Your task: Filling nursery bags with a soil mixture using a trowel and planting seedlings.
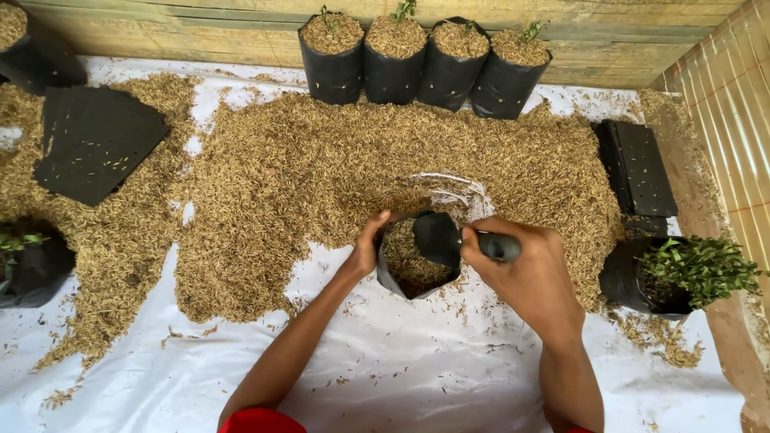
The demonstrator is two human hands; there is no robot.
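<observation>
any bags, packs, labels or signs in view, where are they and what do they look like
No labels, signs or screens.
Open black bag: centre, left hand on rim, half full of husk.
Four filled black bags: row at back wall.
Flat black bags: stack at left.
Flat black bags: stack at right.

Grow bag (397, 281): thin black plastic film, slightly glossy, creased. Scoop (449, 239): black, smooth, matt-looking plastic. Husk heap (321, 176): dry, rough, straw-coloured plant chaff. Ground sheet (385, 369): white plastic, smooth, faint sheen, wrinkled. Back wall (200, 32): unfinished weathered wooden planks, matt. Stacked flat bags (96, 140): dull black plastic.
</observation>
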